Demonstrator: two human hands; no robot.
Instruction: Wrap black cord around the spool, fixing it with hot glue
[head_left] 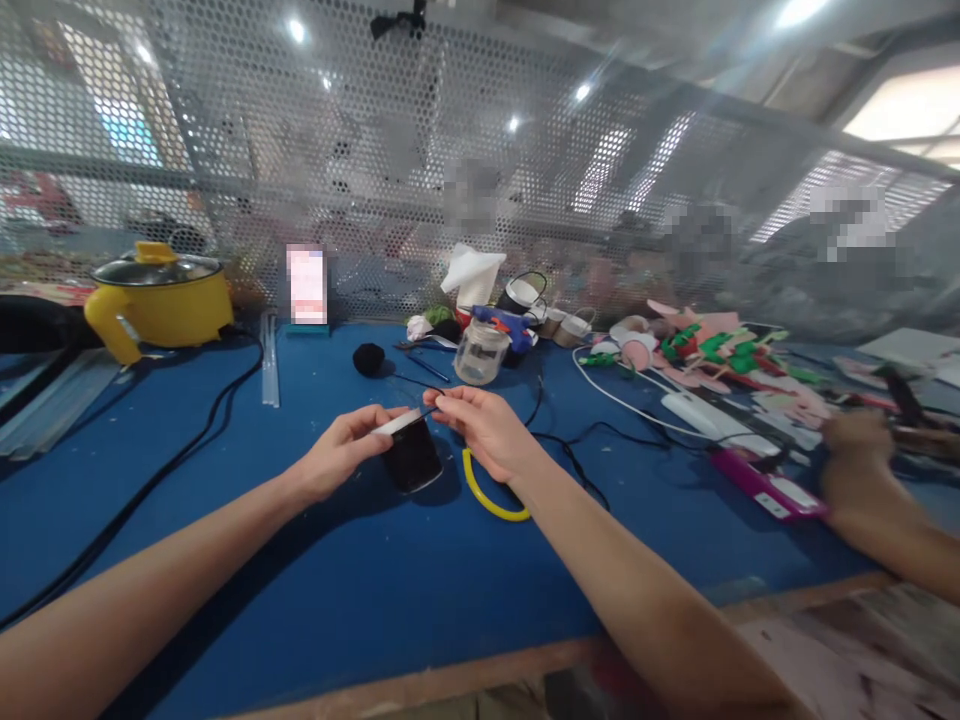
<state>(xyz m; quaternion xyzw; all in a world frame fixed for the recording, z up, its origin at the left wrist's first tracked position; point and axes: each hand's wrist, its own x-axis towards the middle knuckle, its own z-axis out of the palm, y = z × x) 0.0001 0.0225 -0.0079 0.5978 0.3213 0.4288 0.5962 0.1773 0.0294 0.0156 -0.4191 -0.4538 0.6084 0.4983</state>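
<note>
In the middle of the head view, my left hand (352, 445) grips the white rim of a small cup-shaped piece (412, 455) whose side is covered in black. My right hand (480, 420) pinches a thin black yarn close to that rim, its fingertips nearly touching the piece. A ball of black yarn (368, 359) lies on the table just beyond, with a strand leading toward my right hand. Under my right wrist rests a curved yellow tube (491, 500), partly hidden by the forearm.
A yellow electric pot (169, 300) stands at the left behind clear sticks (270, 365). Beyond my hands are a lit phone (307, 285), a clear jar (480, 355) and a blue glue gun (502, 322). Another person's hand (859, 460) is at the right near a purple power strip (769, 487).
</note>
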